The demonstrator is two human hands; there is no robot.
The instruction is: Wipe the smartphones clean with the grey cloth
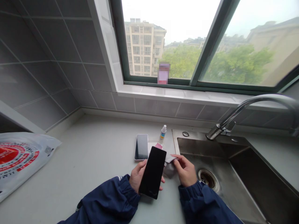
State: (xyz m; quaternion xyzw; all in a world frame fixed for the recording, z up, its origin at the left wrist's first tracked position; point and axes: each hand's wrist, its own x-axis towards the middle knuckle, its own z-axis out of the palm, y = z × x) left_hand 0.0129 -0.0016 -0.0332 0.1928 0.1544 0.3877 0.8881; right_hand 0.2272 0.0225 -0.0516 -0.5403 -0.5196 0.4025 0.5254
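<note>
A black smartphone with a dark screen lies tilted in my left hand, its fingers wrapped around both long edges. Close to the phone's right side, my right hand pinches a light grey cloth that hangs down from the fingers. Whether the cloth touches the phone, I cannot tell. Behind my left hand a second phone with a pale frame rests on the counter. Beside it stands a small white spray bottle with a coloured label, and a pink piece shows partly behind the held phone.
To the right is a steel sink with a drain and a curved chrome faucet. A white plastic bag with red print lies on the counter at the left. A window spans the back wall.
</note>
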